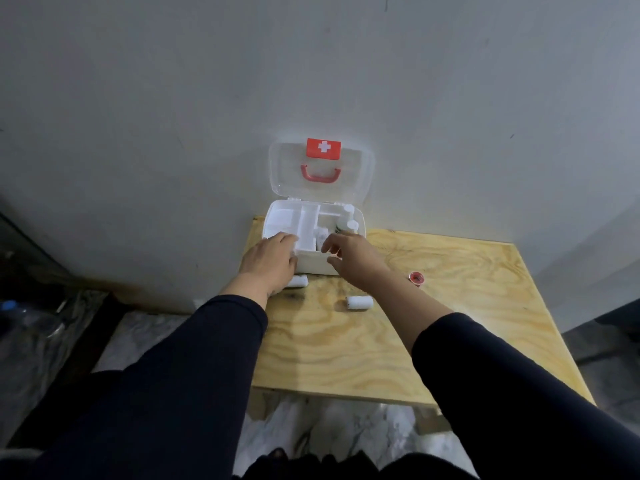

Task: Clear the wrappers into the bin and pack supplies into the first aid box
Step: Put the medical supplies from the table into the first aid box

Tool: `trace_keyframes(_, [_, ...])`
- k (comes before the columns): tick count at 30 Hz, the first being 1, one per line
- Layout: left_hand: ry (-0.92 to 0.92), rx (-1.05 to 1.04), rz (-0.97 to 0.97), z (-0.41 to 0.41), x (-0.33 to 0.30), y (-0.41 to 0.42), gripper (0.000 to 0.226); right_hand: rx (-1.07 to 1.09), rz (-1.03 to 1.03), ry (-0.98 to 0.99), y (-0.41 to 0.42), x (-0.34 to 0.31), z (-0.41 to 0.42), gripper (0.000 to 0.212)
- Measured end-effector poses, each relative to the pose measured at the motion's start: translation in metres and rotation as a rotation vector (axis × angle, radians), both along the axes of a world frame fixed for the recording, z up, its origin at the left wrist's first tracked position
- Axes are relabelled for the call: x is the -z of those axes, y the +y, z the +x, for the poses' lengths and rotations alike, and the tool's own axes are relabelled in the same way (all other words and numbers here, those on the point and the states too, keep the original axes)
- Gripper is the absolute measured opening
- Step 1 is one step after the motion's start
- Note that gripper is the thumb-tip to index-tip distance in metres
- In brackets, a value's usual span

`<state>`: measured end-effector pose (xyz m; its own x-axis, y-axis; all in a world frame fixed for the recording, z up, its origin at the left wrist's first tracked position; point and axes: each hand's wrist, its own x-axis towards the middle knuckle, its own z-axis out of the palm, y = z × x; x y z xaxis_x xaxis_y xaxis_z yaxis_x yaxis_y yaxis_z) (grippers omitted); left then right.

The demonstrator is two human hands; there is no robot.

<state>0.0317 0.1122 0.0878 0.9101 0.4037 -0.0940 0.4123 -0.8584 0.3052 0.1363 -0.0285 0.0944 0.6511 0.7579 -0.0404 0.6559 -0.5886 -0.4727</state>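
Head view shows the first aid box (313, 233) open on the counter (450, 306), left hand (272, 259) steadying its front rim, right hand's (349, 254) loosely curled fingers empty above it; better to fetch the bandage roll (360, 302) lying just before the box.

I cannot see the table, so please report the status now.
Left hand flat on box front left, right hand open at its front rim. Lid up. Two rolls, red cap still out. Nothing blocking.
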Motion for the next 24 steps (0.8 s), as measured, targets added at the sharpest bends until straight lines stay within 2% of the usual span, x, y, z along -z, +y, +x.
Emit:
trace_keyframes(7, [0.029,-0.051,-0.039,-0.035,0.022,-0.035,0.047,-0.045,-0.25,-0.009,-0.042,0.04,-0.01,0.028])
trace_keyframes(16, [0.113,-0.127,-0.098,-0.083,0.06,-0.043,0.047,-0.102,-0.342,-0.089,-0.055,0.081,-0.014,0.04])
trace_keyframes(20, [0.134,-0.179,-0.125,-0.096,0.065,-0.036,0.049,-0.188,-0.342,-0.118,-0.036,0.086,-0.029,0.033])
trace_keyframes(24, [0.115,-0.209,-0.123,-0.1,0.06,-0.024,0.047,-0.257,-0.24,-0.123,0.003,0.074,-0.044,0.032])
